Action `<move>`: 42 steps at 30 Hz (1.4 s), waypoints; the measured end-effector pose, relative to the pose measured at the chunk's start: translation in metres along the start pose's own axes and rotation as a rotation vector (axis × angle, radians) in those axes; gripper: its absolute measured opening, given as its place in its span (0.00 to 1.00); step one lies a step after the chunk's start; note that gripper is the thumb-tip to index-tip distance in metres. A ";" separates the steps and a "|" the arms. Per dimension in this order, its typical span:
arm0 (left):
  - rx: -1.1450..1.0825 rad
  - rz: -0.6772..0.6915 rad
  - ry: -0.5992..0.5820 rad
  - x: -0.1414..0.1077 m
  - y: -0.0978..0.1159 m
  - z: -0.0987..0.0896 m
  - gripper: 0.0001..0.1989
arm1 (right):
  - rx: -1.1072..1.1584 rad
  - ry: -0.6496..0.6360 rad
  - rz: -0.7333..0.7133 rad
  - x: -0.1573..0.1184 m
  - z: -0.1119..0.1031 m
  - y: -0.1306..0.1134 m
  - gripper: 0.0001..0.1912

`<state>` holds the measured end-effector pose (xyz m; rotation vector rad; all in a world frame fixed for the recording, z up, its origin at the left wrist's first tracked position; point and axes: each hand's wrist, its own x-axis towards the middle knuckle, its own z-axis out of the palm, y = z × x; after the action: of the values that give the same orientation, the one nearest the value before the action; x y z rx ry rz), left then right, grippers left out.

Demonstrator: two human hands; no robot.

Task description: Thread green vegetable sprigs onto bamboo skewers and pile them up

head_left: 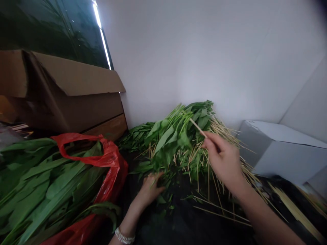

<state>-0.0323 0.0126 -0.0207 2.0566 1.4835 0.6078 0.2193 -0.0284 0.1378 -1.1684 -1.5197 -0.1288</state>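
Note:
My right hand is closed on a thin wooden skewer. Green leafy vegetables hang at the skewer's far end, over the pile. Low to the left, my left hand has its thumb and fingers apart, with a beaded bracelet at the wrist. Loose green leaves lie right beside its fingertips, on the dark surface; whether the fingers touch them I cannot tell. Beyond both hands is a heap of skewered greens, with many bare skewer ends pointing right and toward me.
A red plastic bag full of long leaves stands at the left. Behind it is an open cardboard box. A white box sits at the right, with bundled skewers in front. A white wall closes the back.

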 end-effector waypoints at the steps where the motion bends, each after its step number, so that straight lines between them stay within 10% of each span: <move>1: 0.031 0.000 0.003 0.001 0.001 0.000 0.32 | 0.018 0.023 0.030 0.014 -0.002 0.007 0.15; 10: 0.179 0.012 -0.019 0.004 0.000 0.000 0.30 | -0.405 0.130 0.273 0.132 0.002 0.127 0.18; 20: 0.178 0.006 -0.038 0.007 -0.010 0.005 0.29 | -0.670 -0.142 0.208 0.121 0.011 0.176 0.20; 33: 0.231 0.070 -0.023 0.005 0.004 0.000 0.23 | -0.695 0.001 -0.019 0.110 -0.036 0.112 0.16; 38: 0.241 0.108 -0.013 0.007 0.003 0.001 0.20 | -0.491 0.204 -0.259 0.036 -0.045 0.030 0.11; 42: 0.210 0.128 0.023 0.007 -0.001 0.002 0.20 | -0.272 -0.035 -0.308 -0.052 -0.026 -0.002 0.13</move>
<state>-0.0294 0.0193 -0.0225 2.3265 1.4914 0.5465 0.2278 -0.0768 0.1067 -1.1429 -1.7448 -0.5388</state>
